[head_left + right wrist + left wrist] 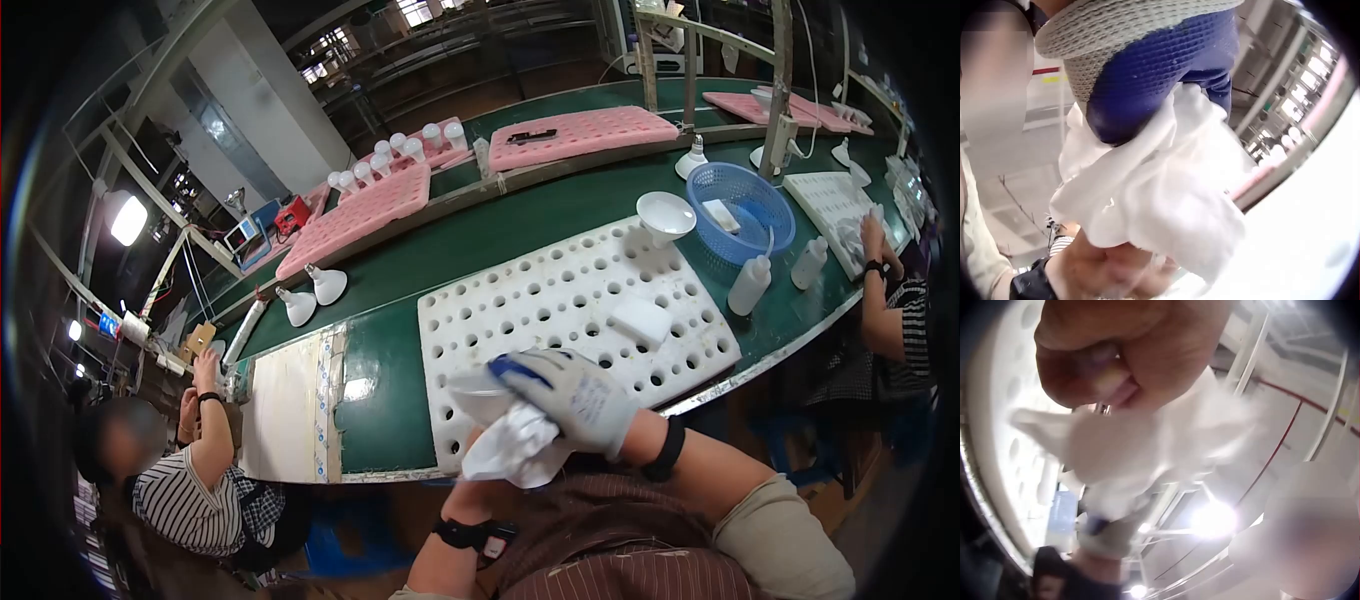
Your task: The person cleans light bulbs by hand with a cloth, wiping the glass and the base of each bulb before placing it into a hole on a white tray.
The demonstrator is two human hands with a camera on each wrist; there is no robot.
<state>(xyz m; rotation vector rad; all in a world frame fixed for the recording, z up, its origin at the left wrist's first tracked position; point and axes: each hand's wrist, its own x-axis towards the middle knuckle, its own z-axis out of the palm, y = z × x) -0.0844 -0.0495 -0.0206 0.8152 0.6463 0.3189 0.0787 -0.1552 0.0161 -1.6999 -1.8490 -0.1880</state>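
Observation:
My gloved right hand, light grey with a blue palm, grips a crumpled white cloth low in front of me, over the front edge of a white foam board. Beside the glove, a blurred, pale, flared reflector bulb shows partly wrapped by the cloth. In the left wrist view my bare left hand has its fingers curled right at the cloth, round the bulb's hidden end. From above, the cloth covers most of that hand. The right wrist view shows the blue palm closed over the cloth.
A reflector bulb and a white block sit on the foam board. To the right stand a blue basket and squeeze bottles. Pink trays line the back. People work on both sides.

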